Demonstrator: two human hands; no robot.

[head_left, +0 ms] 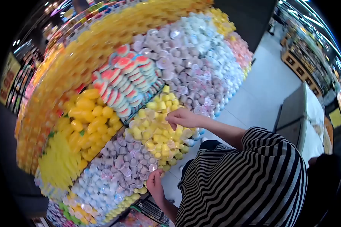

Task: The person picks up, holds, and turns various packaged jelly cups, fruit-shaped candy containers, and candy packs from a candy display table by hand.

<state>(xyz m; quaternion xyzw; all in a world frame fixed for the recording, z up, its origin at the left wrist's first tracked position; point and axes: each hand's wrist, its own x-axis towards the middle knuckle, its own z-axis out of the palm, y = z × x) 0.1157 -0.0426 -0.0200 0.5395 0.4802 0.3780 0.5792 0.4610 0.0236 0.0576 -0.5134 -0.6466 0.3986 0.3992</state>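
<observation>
Your right hand curls over bright yellow jelly cups, your left hand beside lilac cups. I can't tell whether either grips.

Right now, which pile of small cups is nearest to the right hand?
The yellow pile between two purple piles: the right hand is over it, and its colour sets it apart.

Looks like a supermarket: piled with small coloured cups in bulk heaps, marked by a large price sign at far left, lined with stocked shelves at far right.
</observation>
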